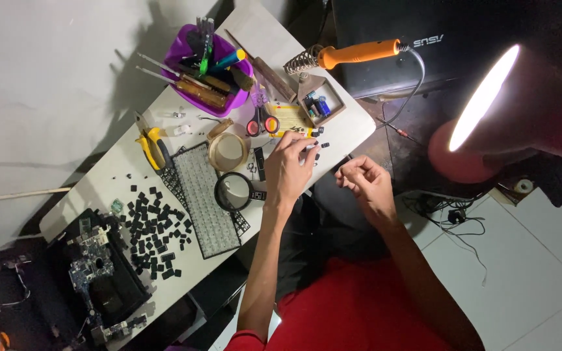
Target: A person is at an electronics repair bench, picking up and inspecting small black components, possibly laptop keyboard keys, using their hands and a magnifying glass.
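Observation:
My left hand (289,168) reaches onto the white table (118,172). Its fingertips pinch a small black keycap (313,147) among a few loose ones near the table's far edge. My right hand (365,182) hovers off the table edge over my lap, fingers curled in loosely; nothing shows in it. A magnifying glass (234,192) lies just left of my left wrist. Beside it is a stripped keyboard frame (206,195), and further left a pile of black keycaps (154,231).
Near the left hand are a tape roll (227,151), red-handled scissors (262,121), a small wooden box of parts (321,104) and yellow pliers (150,145). A purple tool cup (213,68), an orange soldering iron (358,53), a black laptop (463,39) and a lit lamp (482,97) stand beyond. An opened device with circuit boards (99,270) lies at left.

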